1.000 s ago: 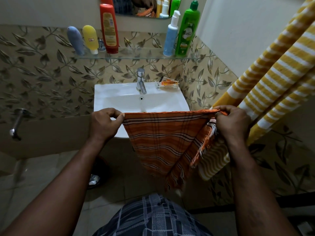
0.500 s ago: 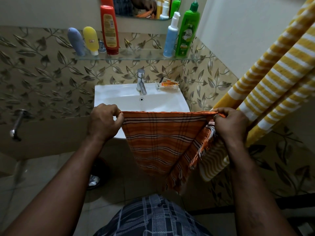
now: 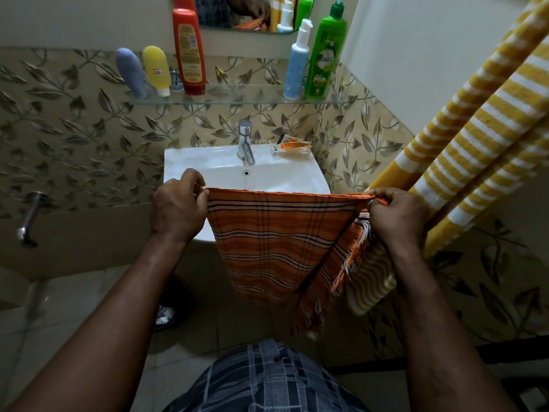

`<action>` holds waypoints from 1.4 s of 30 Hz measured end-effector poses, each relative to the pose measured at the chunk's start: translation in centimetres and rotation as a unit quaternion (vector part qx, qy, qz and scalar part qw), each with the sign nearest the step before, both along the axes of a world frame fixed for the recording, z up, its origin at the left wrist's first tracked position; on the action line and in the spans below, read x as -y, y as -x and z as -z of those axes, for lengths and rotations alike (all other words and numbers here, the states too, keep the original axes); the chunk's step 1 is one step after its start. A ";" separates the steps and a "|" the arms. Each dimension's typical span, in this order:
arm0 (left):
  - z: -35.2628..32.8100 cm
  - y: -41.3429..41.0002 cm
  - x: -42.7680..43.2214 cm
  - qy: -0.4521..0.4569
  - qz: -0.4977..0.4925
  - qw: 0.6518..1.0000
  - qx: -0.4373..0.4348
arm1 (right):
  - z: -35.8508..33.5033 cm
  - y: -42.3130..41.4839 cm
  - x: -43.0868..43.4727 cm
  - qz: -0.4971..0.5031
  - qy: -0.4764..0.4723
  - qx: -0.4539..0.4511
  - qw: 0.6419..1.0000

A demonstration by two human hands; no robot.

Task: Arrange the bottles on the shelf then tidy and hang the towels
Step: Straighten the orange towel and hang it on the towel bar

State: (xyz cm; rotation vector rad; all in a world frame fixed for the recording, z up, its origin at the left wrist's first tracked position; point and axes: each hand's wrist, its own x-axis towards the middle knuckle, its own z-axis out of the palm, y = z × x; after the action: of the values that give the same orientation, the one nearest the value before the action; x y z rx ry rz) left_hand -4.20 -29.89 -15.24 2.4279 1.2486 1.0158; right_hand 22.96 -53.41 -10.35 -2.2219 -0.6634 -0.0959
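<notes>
Bathroom, leaf-pattern tile wall point(image 3: 59, 120). Glass shelf point(image 3: 237, 98) above sink point(image 3: 193, 165). On shelf, left end: grey-blue tube point(image 3: 130, 71), yellow tube point(image 3: 156, 69), red bottle point(image 3: 189, 50). Right end: blue pump bottle point(image 3: 297, 63), green bottle point(image 3: 325, 55). Left hand point(image 3: 178, 208) pinches top left corner of orange striped towel point(image 3: 276, 242). Towel held stretched in front of sink, top edge level, fringe hanging at right. Right hand point(image 3: 398, 215) pinches top right corner. Yellow-white striped towel point(image 3: 475, 129) hangs far right, just behind right hand.
</notes>
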 end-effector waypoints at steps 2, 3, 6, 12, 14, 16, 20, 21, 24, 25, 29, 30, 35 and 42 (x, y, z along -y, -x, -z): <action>0.3 0.0 -0.3 -0.026 0.011 0.999 -0.022 | 0.1 0.0 -0.1 -0.003 -0.005 0.000 1.000; 0.5 0.1 -0.5 -0.039 0.016 0.999 -0.032 | 0.1 -0.1 -0.1 -0.005 -0.007 0.000 1.000; 0.6 0.0 -0.5 -0.010 -0.006 1.000 0.011 | 0.2 -0.1 -0.1 -0.021 0.004 0.002 1.000; -0.5 -0.8 0.3 0.149 -0.054 0.973 0.166 | 0.9 0.5 0.0 -0.031 -0.004 0.010 0.999; -0.3 -0.7 0.6 0.150 -0.055 0.973 0.165 | 1.0 0.6 0.1 -0.016 -0.023 0.025 0.999; -0.2 -0.7 1.2 0.154 -0.060 0.973 0.162 | 1.1 0.6 0.1 -0.003 -0.023 0.023 0.999; -0.1 -0.8 2.6 0.215 -0.067 0.961 0.161 | 2.1 1.0 0.3 0.002 -0.039 0.014 0.999; -0.1 -0.9 2.9 0.235 -0.063 0.956 0.161 | 2.4 1.2 0.3 0.005 -0.047 0.012 0.999; 0.2 -1.0 4.4 0.289 -0.055 0.942 0.164 | 3.4 2.3 0.2 0.000 -0.046 0.002 0.999; 0.4 -1.2 5.0 0.299 -0.052 0.939 0.160 | 3.8 2.7 0.2 -0.008 -0.044 -0.005 0.999; 0.9 -1.6 7.4 0.343 -0.037 0.924 0.163 | 5.7 4.1 0.4 -0.034 -0.018 -0.045 0.998; 1.2 -1.6 7.9 0.359 -0.030 0.916 0.176 | 6.1 4.4 0.7 -0.041 -0.020 -0.050 0.998; 2.2 -1.4 10.1 0.377 0.018 0.909 0.178 | 7.2 5.4 1.3 -0.075 -0.041 -0.080 0.993; 4.8 -0.1 10.8 0.361 -0.047 0.921 0.137 | 9.1 5.1 2.7 -0.040 -0.013 -0.098 0.994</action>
State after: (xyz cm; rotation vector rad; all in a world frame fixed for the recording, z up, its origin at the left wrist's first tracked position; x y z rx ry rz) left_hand -4.09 -40.65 -20.02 1.6208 1.3388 0.7027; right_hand 17.86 -56.14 -19.50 -2.1434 -0.6378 0.1530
